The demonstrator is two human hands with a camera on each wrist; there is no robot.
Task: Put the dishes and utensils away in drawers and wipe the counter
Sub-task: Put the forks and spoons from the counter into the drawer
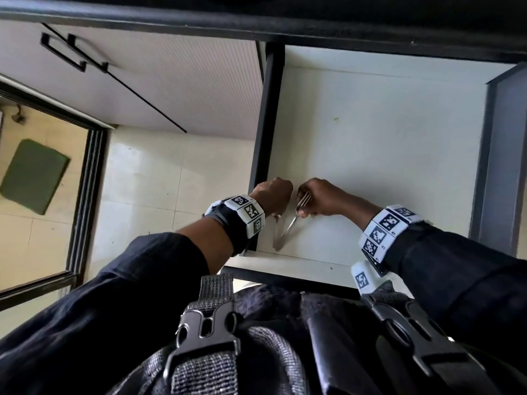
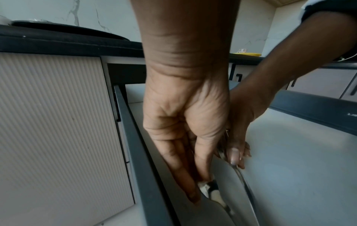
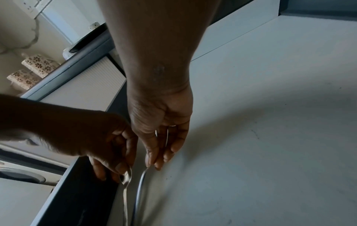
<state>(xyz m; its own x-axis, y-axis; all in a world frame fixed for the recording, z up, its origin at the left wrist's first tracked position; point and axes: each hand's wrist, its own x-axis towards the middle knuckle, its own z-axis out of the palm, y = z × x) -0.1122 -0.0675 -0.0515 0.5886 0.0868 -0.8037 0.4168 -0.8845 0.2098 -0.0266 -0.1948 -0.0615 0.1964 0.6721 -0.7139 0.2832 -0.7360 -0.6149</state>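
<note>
The open drawer [image 1: 385,143] has a white bottom and dark grey walls. Both hands are low in its near left corner. My left hand [image 1: 278,213] pinches a metal spoon [image 1: 277,232] by its bowl end [image 2: 210,191], close beside the left drawer wall [image 2: 139,152]. The handle lies toward the drawer front. Just to its right, my right hand [image 1: 305,213] holds a fork [image 1: 293,220]; the tines [image 3: 162,134] stick up past the fingers and the handle [image 3: 139,183] touches the drawer bottom. In the right wrist view the spoon [image 3: 126,178] and fork lie almost parallel.
The dark counter edge [image 1: 256,27] runs above the drawer. A ribbed cabinet door [image 1: 142,89] with a black handle [image 1: 71,54] is to the left. A green mat [image 1: 31,175] lies on the tiled floor. Floral containers [image 3: 38,65] and a yellow item [image 2: 247,53] sit on the counter.
</note>
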